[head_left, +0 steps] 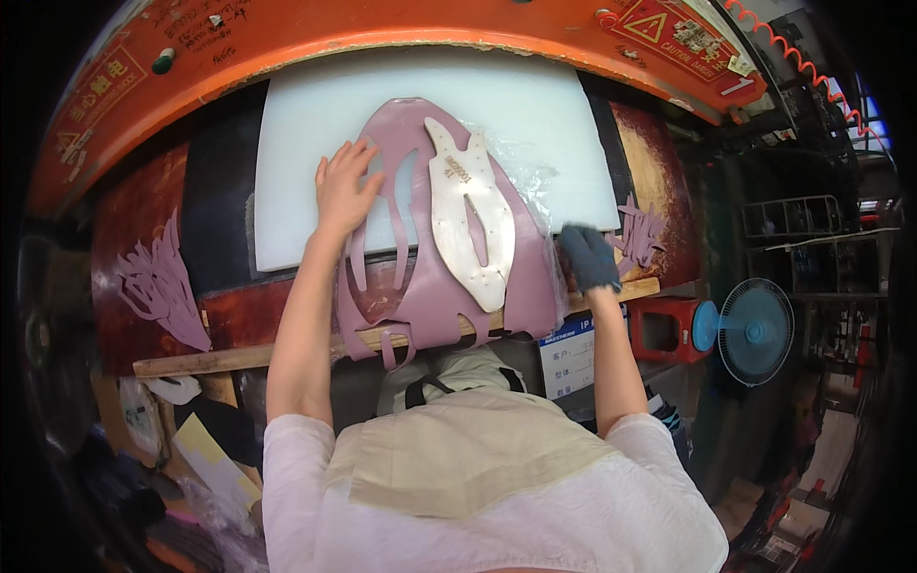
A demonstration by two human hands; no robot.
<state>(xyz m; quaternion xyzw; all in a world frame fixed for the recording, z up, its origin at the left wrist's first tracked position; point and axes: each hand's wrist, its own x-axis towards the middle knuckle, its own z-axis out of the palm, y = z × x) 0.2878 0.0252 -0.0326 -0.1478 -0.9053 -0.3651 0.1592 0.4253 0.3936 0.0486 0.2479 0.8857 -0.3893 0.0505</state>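
A mauve sheet of material with long cut-out slots lies across a white cutting board and hangs over the front edge of the bench. A pale, shoe-part-shaped template with a long slot rests on top of it, under clear plastic film. My bare left hand presses flat on the sheet's left side, fingers spread. In a dark blue glove, my right hand sits at the sheet's right edge, fingers curled down; what it grips is hidden.
An orange machine housing arches over the board. Mauve offcuts lie at the left and right of the dark red bench. A wooden strip edges the front. A red box and blue fan stand to the right.
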